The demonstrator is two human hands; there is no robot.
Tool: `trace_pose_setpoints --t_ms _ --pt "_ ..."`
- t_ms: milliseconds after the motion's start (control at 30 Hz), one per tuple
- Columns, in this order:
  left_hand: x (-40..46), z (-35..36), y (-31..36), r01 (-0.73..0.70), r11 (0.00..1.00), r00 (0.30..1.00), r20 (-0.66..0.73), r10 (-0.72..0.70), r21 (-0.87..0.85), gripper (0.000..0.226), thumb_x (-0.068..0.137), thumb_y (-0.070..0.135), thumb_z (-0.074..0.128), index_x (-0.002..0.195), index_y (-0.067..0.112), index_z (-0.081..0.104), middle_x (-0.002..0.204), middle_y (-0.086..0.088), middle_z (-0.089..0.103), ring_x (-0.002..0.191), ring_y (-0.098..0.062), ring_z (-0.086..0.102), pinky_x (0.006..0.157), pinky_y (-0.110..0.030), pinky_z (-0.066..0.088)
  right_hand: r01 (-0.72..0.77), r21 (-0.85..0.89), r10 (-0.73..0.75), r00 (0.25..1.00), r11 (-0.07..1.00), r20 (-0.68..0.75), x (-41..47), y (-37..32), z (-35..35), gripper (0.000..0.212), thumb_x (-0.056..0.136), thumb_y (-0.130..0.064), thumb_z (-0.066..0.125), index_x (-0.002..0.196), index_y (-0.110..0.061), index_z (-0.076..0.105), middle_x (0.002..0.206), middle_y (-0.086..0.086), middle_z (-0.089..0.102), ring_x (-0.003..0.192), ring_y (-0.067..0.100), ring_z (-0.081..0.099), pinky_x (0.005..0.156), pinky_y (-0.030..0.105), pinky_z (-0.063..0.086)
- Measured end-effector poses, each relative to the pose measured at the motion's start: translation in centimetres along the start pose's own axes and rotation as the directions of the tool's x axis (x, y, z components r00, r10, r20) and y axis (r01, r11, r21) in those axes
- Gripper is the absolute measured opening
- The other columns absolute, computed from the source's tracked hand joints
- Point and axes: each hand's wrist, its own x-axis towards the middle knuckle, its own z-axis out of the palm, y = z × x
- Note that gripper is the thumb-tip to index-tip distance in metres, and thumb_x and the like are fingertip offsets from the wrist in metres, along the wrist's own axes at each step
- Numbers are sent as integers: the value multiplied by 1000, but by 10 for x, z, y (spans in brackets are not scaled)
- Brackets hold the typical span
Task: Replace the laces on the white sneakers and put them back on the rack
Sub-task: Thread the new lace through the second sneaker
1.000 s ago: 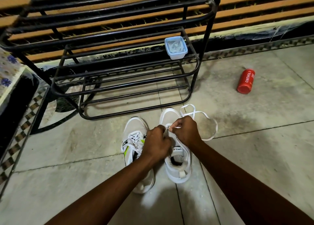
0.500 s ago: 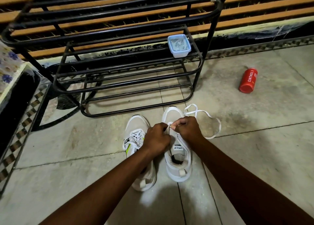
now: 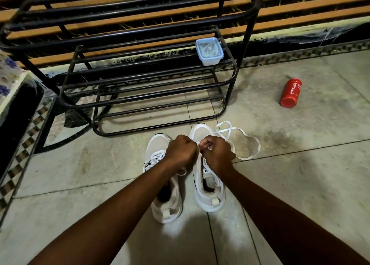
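Both fists curled tight over the front of the right sneaker (image 3: 208,186), knuckles up, almost touching each other. Left hand (image 3: 181,151) closed in a grip low over the lacing area; what sits inside that fist hidden by the knuckles, cannot tell for sure. Right hand (image 3: 217,154) pinching a stretch of white lace (image 3: 250,154) between thumb and curled fingers, just beside the left fist.

From the right hand outward, loose lace trailing onto the floor (image 3: 300,184) in a wide loop to the right of the shoe, crossing over itself near the toe. Right sneaker upright on its sole, toe toward the rack, heel tab toward the camera, tongue and dark opening showing behind the hands.

Left sneaker (image 3: 166,200) just beside it, parallel, also upright, with white laces threaded across the top and a short loop hanging by the left wrist. Left forearm passing over its middle.

Beyond the toes, black metal rack (image 3: 160,96) with several barred tiers standing against a slatted wall. Small pale-blue plastic container (image 3: 209,51) resting on a middle tier at the right end. Red bottle (image 3: 291,93) lying on its side on the floor, well apart to the right of rack and shoes. Patterned tile border and a flowered cloth edge at far left.
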Motion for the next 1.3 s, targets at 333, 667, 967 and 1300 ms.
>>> trace_pose_setpoints --t_ms 333,667,967,1300 --pt "29 7 11 -138 880 988 -4 157 455 27 79 11 73 105 16 67 115 -18 65 116 -37 58 82 -35 47 1 188 -7 1000 982 29 -5 8 -13 32 77 -2 72 89 -25 55 82 -6 71 76 0 64 82 35 50" --pt "35 -15 3 -111 940 973 -157 169 323 19 88 15 72 94 14 55 106 -15 67 99 -33 64 73 -38 49 343 -298 -388 916 891 -106 -48 42 -21 42 64 -37 68 106 -41 65 116 -6 50 109 26 53 84 48 41" --pt "31 -49 -6 -696 656 701 78 709 293 16 104 34 46 101 22 56 95 1 54 85 -15 51 68 -29 38 410 -425 -497 861 807 -112 -51 49 -13 34 72 -37 64 104 -32 75 109 -4 58 103 22 55 81 39 34" --pt "28 -54 22 -360 657 932 -282 227 -663 30 110 13 37 84 12 52 71 -4 53 65 -18 60 76 -41 54 460 -345 -498 867 818 -27 -43 56 -12 33 78 -23 65 108 -15 74 120 5 65 109 30 66 81 46 56"
